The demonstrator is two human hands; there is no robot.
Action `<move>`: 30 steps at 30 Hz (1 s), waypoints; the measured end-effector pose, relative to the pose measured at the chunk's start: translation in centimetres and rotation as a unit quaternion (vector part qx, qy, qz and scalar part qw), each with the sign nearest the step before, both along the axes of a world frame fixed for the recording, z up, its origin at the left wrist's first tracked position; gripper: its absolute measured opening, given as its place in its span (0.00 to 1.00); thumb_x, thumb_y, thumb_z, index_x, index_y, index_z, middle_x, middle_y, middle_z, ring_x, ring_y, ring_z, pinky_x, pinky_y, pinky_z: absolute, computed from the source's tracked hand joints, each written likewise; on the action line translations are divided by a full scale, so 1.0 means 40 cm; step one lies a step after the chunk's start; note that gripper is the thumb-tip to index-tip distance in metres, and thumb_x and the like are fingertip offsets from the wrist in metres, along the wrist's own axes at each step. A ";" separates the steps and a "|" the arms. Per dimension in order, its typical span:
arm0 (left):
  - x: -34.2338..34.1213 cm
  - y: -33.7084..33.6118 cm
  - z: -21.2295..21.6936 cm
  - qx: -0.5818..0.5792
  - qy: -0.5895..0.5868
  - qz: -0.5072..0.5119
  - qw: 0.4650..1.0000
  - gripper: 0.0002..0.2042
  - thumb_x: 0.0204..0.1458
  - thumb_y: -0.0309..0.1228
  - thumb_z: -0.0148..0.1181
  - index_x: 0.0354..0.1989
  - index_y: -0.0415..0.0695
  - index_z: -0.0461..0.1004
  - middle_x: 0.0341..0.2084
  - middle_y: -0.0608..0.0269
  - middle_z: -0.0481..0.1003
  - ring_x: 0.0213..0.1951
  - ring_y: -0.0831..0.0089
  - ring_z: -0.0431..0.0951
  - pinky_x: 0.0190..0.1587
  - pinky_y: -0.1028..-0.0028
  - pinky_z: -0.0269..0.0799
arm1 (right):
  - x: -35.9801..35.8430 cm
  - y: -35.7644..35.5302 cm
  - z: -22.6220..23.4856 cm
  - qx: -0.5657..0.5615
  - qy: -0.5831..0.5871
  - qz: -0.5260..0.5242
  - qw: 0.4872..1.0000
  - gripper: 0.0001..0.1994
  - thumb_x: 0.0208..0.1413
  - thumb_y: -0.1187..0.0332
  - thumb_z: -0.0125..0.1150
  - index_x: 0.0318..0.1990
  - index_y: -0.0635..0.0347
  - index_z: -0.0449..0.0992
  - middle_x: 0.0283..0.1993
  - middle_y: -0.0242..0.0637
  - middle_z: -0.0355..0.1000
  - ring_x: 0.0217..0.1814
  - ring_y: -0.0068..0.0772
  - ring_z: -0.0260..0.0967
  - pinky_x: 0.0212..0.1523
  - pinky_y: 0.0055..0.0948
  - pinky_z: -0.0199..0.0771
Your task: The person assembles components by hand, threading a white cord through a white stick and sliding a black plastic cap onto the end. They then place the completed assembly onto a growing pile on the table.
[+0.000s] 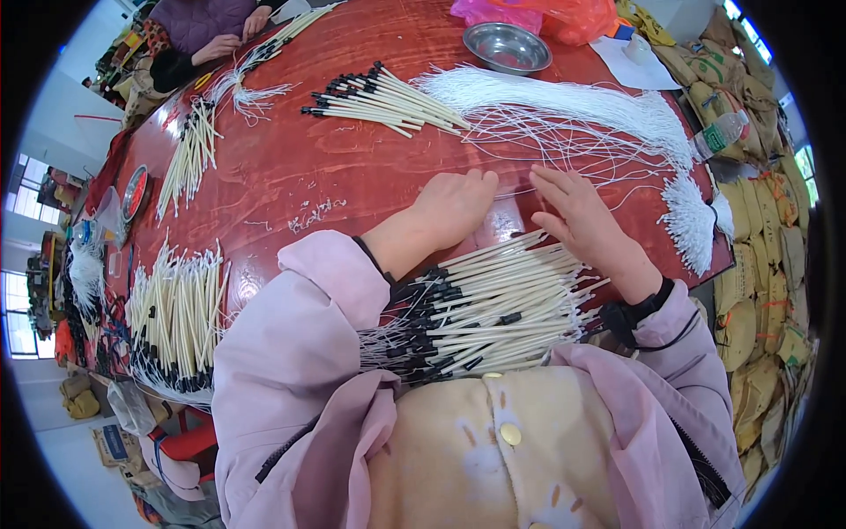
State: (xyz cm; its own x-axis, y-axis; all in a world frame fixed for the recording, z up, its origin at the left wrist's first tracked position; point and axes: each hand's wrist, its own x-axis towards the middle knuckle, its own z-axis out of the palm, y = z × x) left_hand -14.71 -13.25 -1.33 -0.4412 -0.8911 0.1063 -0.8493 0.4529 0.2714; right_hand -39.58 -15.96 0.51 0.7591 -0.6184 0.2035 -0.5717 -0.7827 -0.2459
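My left hand (455, 208) is over the red table with its fingers curled together. What it grips, if anything, is hidden from this side. Beside it, my right hand (577, 219) is held with its fingers stretched out and the thumb apart. A thin white string seems to run between the hands, though it is too fine to be sure. Just below them, close to my body, lies a heap of cream-coloured sticks with black ends (502, 309). Beyond my hands spreads a long bundle of white strings (564, 106), some reaching toward my right fingers.
More black-tipped sticks lie at the far middle (383, 97) and the left (176, 309). A metal bowl (508, 48) and a plastic bottle (721, 134) stand farther off. A tied white string bundle (689, 225) is at right. Another person's hands (231, 42) work across the table.
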 end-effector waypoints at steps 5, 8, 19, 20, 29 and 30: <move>0.062 0.015 -0.002 0.051 -0.011 0.046 0.998 0.04 0.57 0.28 0.54 0.34 0.40 0.70 0.36 0.51 0.76 0.43 0.49 0.79 0.40 0.54 0.75 | 0.070 0.025 0.005 0.005 0.109 0.023 0.994 0.32 0.55 0.57 0.65 0.63 0.71 0.69 0.70 0.47 0.63 0.64 0.50 0.62 0.66 0.43 0.62; 0.116 0.035 -0.005 0.071 -0.019 0.063 0.995 0.06 0.57 0.29 0.56 0.35 0.40 0.70 0.37 0.51 0.75 0.43 0.48 0.78 0.41 0.54 0.74 | 0.082 0.030 0.014 0.010 0.143 0.024 0.989 0.33 0.56 0.55 0.64 0.62 0.74 0.69 0.70 0.47 0.62 0.65 0.50 0.61 0.67 0.42 0.61; 0.164 0.085 -0.046 0.007 0.031 0.075 0.997 0.06 0.55 0.29 0.59 0.37 0.40 0.71 0.38 0.49 0.74 0.46 0.49 0.74 0.46 0.54 0.72 | 0.065 0.010 0.012 0.025 0.100 0.047 0.994 0.32 0.59 0.56 0.62 0.65 0.68 0.67 0.70 0.47 0.62 0.65 0.51 0.61 0.67 0.43 0.61; 0.166 0.085 -0.044 0.005 0.032 0.073 0.997 0.06 0.55 0.29 0.59 0.37 0.40 0.71 0.38 0.49 0.74 0.46 0.49 0.74 0.46 0.54 0.72 | 0.071 0.012 0.022 0.025 0.088 0.052 0.994 0.32 0.58 0.56 0.62 0.65 0.67 0.66 0.70 0.47 0.62 0.64 0.52 0.61 0.67 0.44 0.61; 0.297 0.215 -0.003 0.076 -0.013 0.151 0.986 0.06 0.55 0.23 0.51 0.40 0.35 0.68 0.34 0.42 0.77 0.38 0.45 0.80 0.41 0.53 0.76 | 0.055 -0.007 0.008 0.014 0.068 0.026 0.997 0.34 0.57 0.55 0.63 0.67 0.67 0.64 0.72 0.47 0.59 0.65 0.53 0.60 0.68 0.44 0.60; 0.307 0.232 -0.004 0.084 -0.011 0.153 0.985 0.06 0.55 0.23 0.51 0.40 0.35 0.67 0.34 0.41 0.77 0.37 0.44 0.80 0.41 0.52 0.76 | 0.058 -0.006 0.003 0.005 0.076 0.021 0.997 0.35 0.57 0.55 0.63 0.67 0.67 0.64 0.73 0.47 0.58 0.65 0.52 0.59 0.68 0.44 0.60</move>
